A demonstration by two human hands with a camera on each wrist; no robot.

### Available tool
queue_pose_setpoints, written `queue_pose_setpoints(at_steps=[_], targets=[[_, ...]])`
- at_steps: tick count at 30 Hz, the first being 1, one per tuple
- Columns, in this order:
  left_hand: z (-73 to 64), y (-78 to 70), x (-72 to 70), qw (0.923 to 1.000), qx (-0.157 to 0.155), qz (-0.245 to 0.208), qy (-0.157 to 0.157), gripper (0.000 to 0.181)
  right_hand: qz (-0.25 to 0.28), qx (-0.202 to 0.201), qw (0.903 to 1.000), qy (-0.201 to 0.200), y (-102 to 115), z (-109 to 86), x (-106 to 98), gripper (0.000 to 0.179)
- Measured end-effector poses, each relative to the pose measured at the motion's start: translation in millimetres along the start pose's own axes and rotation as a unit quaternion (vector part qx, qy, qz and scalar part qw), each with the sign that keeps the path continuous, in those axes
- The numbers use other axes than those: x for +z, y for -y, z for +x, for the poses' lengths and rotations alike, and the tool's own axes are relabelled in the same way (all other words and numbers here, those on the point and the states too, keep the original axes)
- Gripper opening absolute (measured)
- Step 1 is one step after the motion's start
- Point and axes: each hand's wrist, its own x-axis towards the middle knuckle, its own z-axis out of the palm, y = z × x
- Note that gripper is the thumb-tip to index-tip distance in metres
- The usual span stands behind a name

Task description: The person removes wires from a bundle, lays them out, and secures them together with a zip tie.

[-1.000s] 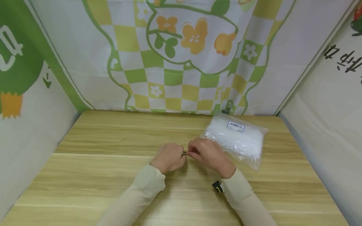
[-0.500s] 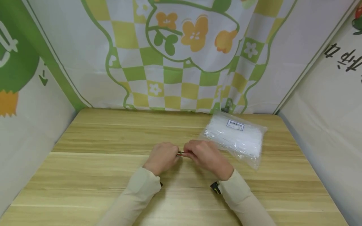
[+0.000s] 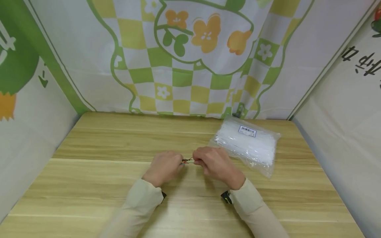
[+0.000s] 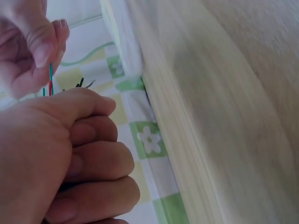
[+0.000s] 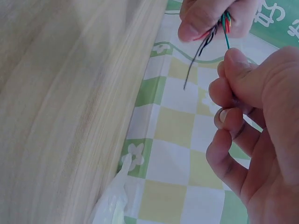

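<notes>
My left hand (image 3: pixel 163 168) grips a small bundle of thin wires (image 5: pixel 225 22), black, red and green, in its curled fingers. The wires' ends stick out towards the right hand. Between thumb and forefinger, my right hand (image 3: pixel 218 167) pinches the tip of a green wire (image 5: pixel 227 40), which is drawn straight between the hands. One black wire (image 5: pixel 190 72) hangs loose beside it in the right wrist view. Both hands are close together above the wooden table (image 3: pixel 119 195). Inside the left fist the rest of the bundle is hidden.
Behind the right hand lies a clear plastic bag (image 3: pixel 247 147) packed with thin white strips and bearing a barcode label. A patterned curtain (image 3: pixel 190 79) hangs along the table's back edge, and pale side panels (image 3: pixel 342 132) flank it.
My left hand has moved left, away from the right hand, so more of the coloured wires shows between them. The right hand has shifted only slightly left. The bag lies as before.
</notes>
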Motion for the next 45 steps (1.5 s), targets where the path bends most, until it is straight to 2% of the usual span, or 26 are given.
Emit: queue_pose_setpoints(at_steps=[6,13,18,27,34,38,41,45], targets=[[-6.4,14.6,-5.0,0.9998,0.004,-0.016,0.008,0.022,0.002,0.009,0.9999,-0.008,-7,-1.3,-7,0.028],[-22.6,45.6,-6.1,0.9995,-0.009,-0.019,0.025,0.027,0.010,0.055,0.9984,-0.014,-24,-10.5,-20,0.026],[-29.2,58.4,-8.4,0.9989,0.001,-0.042,0.023,0.032,0.036,0.051,0.9980,0.000,-35,-15.4,-22,0.017],[-33.6,63.6,-17.6,0.9974,0.008,-0.065,0.028,0.036,0.070,0.066,0.9949,0.030,-46,-20.0,-15,0.009],[-34.5,62.1,-12.2,0.9983,0.014,-0.051,0.025,0.034,0.084,0.070,0.9909,0.078,-46,-18.0,-12,0.008],[-33.6,59.3,-8.2,0.9974,0.005,-0.053,0.047,0.035,0.123,0.077,0.9837,0.105,-42,-15.0,-12,0.008],[-33.2,58.1,-6.8,0.9967,-0.005,-0.057,0.057,0.035,0.151,0.062,0.9806,0.108,-40,-13.0,-12,0.010],[-32.4,58.2,-6.9,0.9968,-0.009,-0.057,0.054,0.033,0.180,0.033,0.9774,0.105,-37,-10.3,-10,0.013]])
